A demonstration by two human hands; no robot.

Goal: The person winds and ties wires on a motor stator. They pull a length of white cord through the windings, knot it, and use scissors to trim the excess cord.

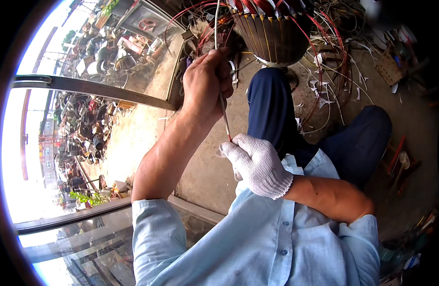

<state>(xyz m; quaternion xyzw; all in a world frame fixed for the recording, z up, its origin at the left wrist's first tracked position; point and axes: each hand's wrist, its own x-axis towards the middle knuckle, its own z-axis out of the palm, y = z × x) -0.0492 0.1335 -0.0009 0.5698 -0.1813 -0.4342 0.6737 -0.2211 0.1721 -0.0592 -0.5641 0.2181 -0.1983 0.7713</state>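
A thin whitish-grey cable (224,114) runs down from the top edge and passes through both of my hands. My bare left hand (207,86) is wrapped around it in a fist. Lower down, my right hand (257,164), in a white knitted glove, pinches its reddish lower end between thumb and fingers. Just beyond my knee stands a slotted cylindrical motor core (274,38) wound with red wire (257,5); its top is cut off by the frame. Neither hand touches the core.
Loose red and pale wires (331,71) and white paper scraps (319,90) litter the concrete floor right of the core. A small wooden stool (398,167) is at the right. At the left, a metal-framed glass door (114,94) stands before outdoor scrap heaps (83,126).
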